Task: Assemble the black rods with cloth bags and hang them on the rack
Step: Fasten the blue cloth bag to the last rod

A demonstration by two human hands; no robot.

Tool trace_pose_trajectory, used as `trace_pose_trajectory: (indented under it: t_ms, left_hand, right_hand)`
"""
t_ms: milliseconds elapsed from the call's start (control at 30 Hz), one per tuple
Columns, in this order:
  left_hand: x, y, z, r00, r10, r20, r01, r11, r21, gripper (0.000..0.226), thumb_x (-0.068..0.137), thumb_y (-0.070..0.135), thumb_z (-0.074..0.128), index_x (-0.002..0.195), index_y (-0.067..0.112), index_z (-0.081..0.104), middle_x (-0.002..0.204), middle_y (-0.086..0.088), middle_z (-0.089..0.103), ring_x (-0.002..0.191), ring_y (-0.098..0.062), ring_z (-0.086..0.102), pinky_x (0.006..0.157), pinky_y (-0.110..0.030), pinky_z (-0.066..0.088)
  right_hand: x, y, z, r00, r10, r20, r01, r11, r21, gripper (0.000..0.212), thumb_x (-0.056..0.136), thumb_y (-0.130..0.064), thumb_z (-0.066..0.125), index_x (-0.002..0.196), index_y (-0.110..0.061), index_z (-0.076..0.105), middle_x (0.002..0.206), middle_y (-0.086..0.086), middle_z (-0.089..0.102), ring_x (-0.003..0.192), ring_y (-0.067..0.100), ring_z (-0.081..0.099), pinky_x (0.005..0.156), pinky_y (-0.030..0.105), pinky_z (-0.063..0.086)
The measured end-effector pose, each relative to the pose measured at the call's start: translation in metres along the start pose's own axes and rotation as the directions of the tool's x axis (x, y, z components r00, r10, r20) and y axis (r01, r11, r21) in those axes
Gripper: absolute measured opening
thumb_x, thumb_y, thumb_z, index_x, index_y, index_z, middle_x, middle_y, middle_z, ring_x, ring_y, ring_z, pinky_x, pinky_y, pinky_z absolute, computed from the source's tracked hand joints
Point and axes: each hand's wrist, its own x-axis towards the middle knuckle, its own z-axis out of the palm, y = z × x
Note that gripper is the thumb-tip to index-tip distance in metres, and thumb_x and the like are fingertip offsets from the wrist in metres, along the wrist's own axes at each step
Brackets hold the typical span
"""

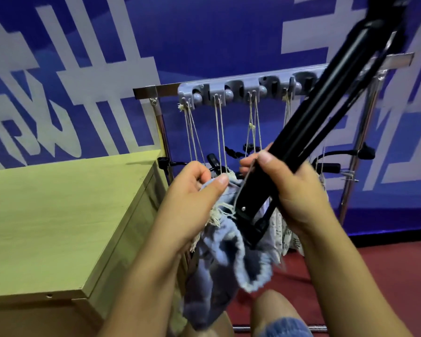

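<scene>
- We see the rack (253, 90) standing in front of the wall (204, 32), with the wooden box (58, 215) on its left.
- Strings (219, 132) hang down from the rack.
- In front of the rack, our right hand (294, 193) holds the rod (326, 117); its lower end is in the bag (229, 259), held by our left hand (192, 200).

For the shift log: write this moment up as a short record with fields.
left hand: pinches the mouth of the blue cloth bag
right hand: grips the black rod
rod: tilted, lower end at the bag mouth
rack: grey hook strip behind, strings hanging from it
wooden box: left of the hands
stage: rod going into bag, not yet hung
</scene>
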Motion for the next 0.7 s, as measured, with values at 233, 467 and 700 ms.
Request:
trace_pose_trajectory:
  t_ms: [233,467,700]
  left_hand:
    - [0.010,0.002,0.001,0.979,-0.196,0.048,0.201,0.935,-0.292,0.029,0.083,0.016,0.067,0.064,0.019,0.046,0.069,-0.016,0.053,0.059,-0.020,0.052,0.057,-0.029,0.042]
    - [-0.035,-0.021,0.007,0.708,0.542,-0.453,-0.425,0.839,0.339,0.013,0.089,0.030,0.055,0.082,0.022,0.048,0.077,-0.004,0.051,0.070,-0.018,0.051,0.066,-0.027,0.045]
    - [-0.036,-0.071,0.031,0.979,0.155,-0.136,-0.026,0.749,0.662,0.035,0.078,0.056,0.061,0.078,0.026,0.042,0.074,0.009,0.046,0.068,-0.017,0.054,0.060,-0.033,0.044]
  right_hand:
    - [-0.012,0.027,0.010,0.998,0.061,-0.004,-0.061,0.974,-0.220,0.036,0.068,-0.045,0.073,0.092,-0.023,0.059,0.086,-0.008,0.067,0.081,0.003,0.064,0.074,0.020,0.050]
    - [-0.008,0.027,0.010,0.969,-0.001,-0.246,-0.066,0.963,-0.263,0.053,0.070,-0.044,0.066,0.114,-0.021,0.048,0.092,-0.016,0.059,0.083,-0.008,0.056,0.065,-0.001,0.042]
    - [-0.008,0.040,0.010,0.964,-0.041,-0.261,-0.044,0.949,-0.312,0.028,0.079,-0.032,0.069,0.093,-0.034,0.044,0.086,-0.015,0.059,0.080,-0.004,0.061,0.070,0.012,0.048]
